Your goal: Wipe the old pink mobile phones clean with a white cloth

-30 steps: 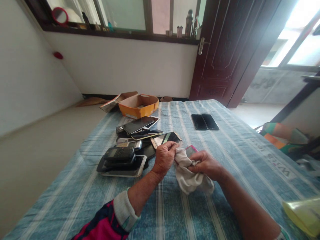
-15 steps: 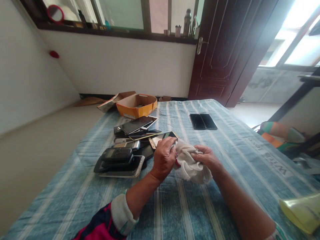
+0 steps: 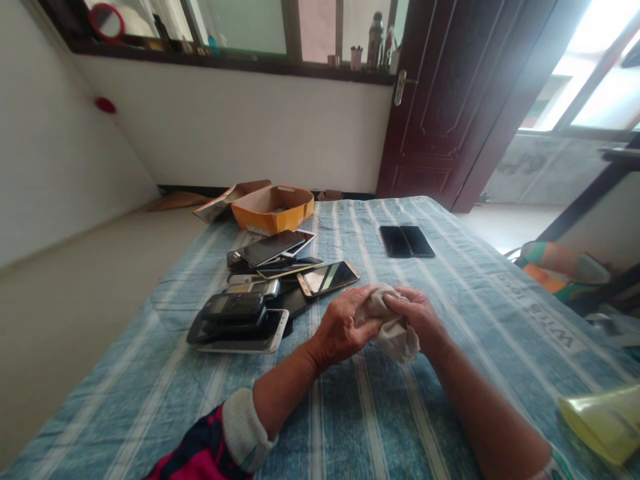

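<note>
A crumpled whitish cloth point(image 3: 395, 337) is bunched between my two hands above the table. My left hand point(image 3: 345, 327) is closed round the cloth's left side, its thumb pressed across the front. Any object inside the folds is hidden. On the other side, my right hand point(image 3: 417, 317) grips the cloth with thumb and fingers. Just beyond my left hand lies a gold-framed smartphone point(image 3: 330, 277), screen up. To the left is a heap of several phones, with a black phone point(image 3: 235, 308) on top of a white-framed smartphone point(image 3: 277, 332) at its near end.
An open orange cardboard box point(image 3: 275, 217) stands at the table's far left. Two black smartphones point(image 3: 407, 241) lie side by side at the far right. A yellow translucent packet point(image 3: 603, 423) is at the near right edge. A striped blue cloth point(image 3: 200, 427) covers the table.
My left hand has come down and right, away from the gold-framed phone, and now meets the cloth more closely. A red edge seen beside the left fingers earlier is covered now.
</note>
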